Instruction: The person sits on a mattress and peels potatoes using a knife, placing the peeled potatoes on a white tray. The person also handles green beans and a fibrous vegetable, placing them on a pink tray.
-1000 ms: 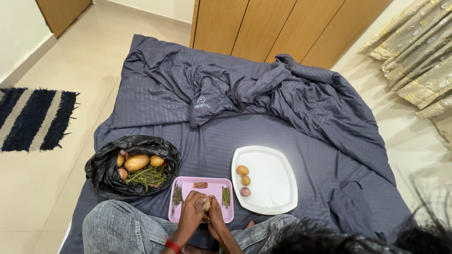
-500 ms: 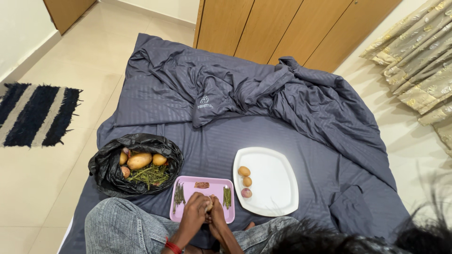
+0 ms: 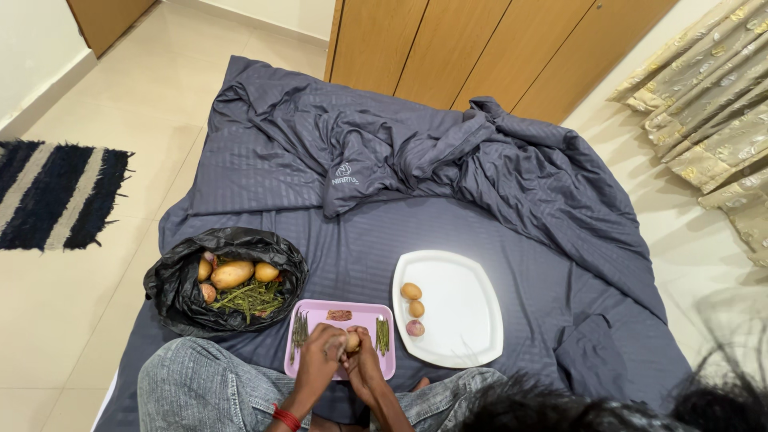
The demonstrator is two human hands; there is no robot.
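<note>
Currently we grip one small potato in left hand and right hand over the pink tray, likely mid-peel; next probably needs steady turning.

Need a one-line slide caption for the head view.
Both hands hold a small potato over a pink tray, beside a white plate.

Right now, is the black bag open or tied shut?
Open. The black bag gapes at the top, showing potatoes and green beans inside.
</note>
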